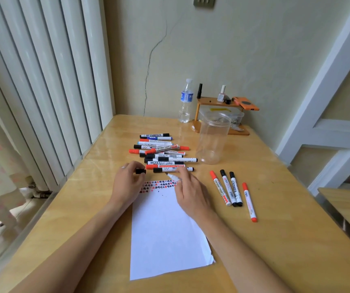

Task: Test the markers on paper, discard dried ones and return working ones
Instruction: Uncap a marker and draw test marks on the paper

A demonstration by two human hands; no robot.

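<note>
A white sheet of paper (pixel 165 229) lies on the wooden table (pixel 275 240), with rows of red and black test marks (pixel 159 185) along its far edge. My right hand (pixel 191 193) grips an uncapped white marker (pixel 173 177), its tip pointing left just above the paper's top edge. My left hand (pixel 127 182) pinches the black cap (pixel 140 171) beside the paper's top left corner. A pile of several capped markers (pixel 161 153) lies beyond the paper. Several more markers (pixel 232 190), red and black capped, lie in a row to the right.
An empty clear plastic jar (pixel 212 140) stands right of the pile. Behind it are a water bottle (pixel 185 101) and a small wooden shelf (pixel 218 104) with bottles and an orange phone. A radiator runs along the left; another table edge (pixel 347 208) shows at right.
</note>
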